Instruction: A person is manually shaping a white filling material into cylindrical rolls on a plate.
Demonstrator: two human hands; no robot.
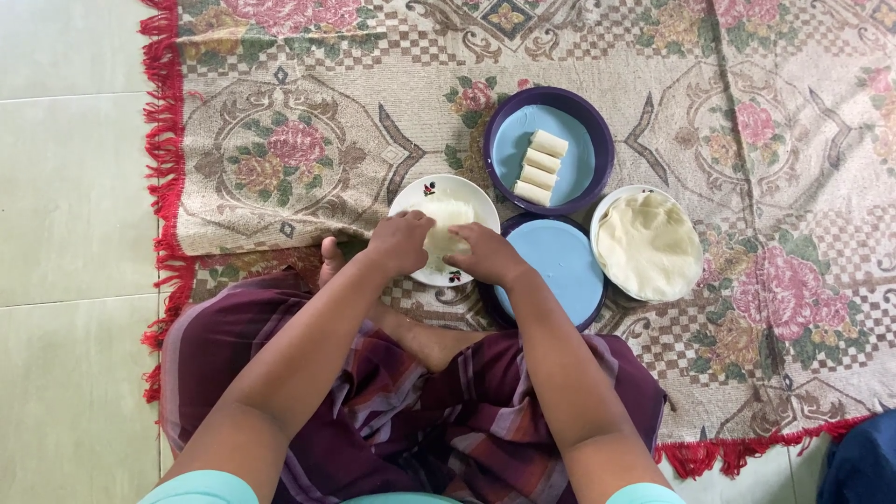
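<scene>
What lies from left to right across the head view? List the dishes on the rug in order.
White flowered plate with a pale wrapper under both hands → purple bowl holding four rolls → white plate stacked with round wrappers.

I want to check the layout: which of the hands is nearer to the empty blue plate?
The right hand. It rests on the white plate, just beside the empty blue plate. The left hand is farther away, on the white plate's other side.
</scene>
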